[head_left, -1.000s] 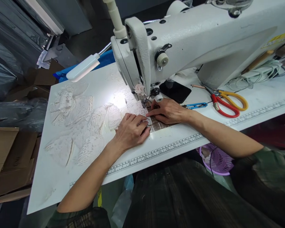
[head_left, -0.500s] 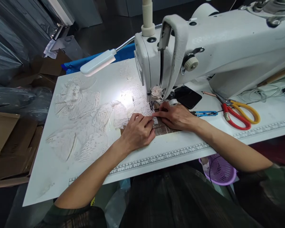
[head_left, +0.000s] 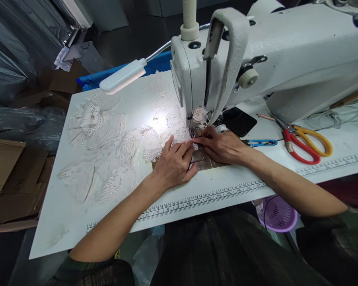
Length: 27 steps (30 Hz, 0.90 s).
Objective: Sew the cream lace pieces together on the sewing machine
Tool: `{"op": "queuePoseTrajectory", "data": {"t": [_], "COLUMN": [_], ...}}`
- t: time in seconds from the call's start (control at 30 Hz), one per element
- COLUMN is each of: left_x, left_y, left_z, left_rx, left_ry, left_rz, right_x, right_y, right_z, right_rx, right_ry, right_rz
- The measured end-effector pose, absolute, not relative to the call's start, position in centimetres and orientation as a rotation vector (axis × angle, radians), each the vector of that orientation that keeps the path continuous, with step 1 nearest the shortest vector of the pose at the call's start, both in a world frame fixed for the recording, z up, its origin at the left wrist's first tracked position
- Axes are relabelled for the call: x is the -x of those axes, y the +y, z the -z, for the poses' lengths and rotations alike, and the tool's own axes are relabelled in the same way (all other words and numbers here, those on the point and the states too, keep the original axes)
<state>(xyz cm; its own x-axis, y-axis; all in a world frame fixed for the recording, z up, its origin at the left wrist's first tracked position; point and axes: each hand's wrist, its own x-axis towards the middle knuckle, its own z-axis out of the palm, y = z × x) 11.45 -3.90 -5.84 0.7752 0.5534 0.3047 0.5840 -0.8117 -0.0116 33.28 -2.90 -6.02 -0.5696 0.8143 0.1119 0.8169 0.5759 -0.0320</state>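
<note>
White lace fabric [head_left: 179, 131] runs under the needle area of a white sewing machine [head_left: 193, 75]. My left hand [head_left: 175, 163] lies on the front edge of that lace, its fingers spread and its thumb out to the right. Just right of it, my right hand [head_left: 222, 146] is closed at the lace edge close to the presser foot [head_left: 195, 132]; its index finger points left and its thumb is hidden. Both hands rest over the brown, shiny machine bed plate [head_left: 207, 161]. A pale fabric rose [head_left: 199, 114] is fixed above the foot.
More lace pieces [head_left: 98, 159] spread over the left of the white table [head_left: 62, 222]. Blue thread snips [head_left: 261, 142], a black phone [head_left: 239, 121] and scissors [head_left: 304, 145] with red and yellow handles lie at right. A lamp [head_left: 123, 76] lights the lace. A purple basket [head_left: 279, 214] sits below.
My left hand's fingers have lifted and spread a little, with the index finger raised. The right hand stays by the presser foot. The view has shifted slightly.
</note>
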Motion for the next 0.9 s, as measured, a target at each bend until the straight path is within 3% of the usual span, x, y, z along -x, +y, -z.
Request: {"op": "queuePoseTrajectory", "data": {"t": [0.43, 0.7, 0.9], "left_x": [-11.1, -11.2, -11.3], "left_y": [-2.9, -2.5, -2.2], "left_z": [6.2, 6.1, 6.0], "left_rx": [2.893, 2.911, 2.934], "left_ry": [-1.028, -1.119, -1.166], "left_rz": [0.445, 0.439, 0.421], "right_x": [-33.7, -32.7, -34.1], "right_y": [-3.1, -3.5, -3.1], "right_z": [6.3, 5.7, 5.7], "right_rx": [1.26, 1.395, 1.354], "right_ry": [-2.656, -2.673, -2.489], "right_rz": [-0.016, 0.022, -0.273]}}
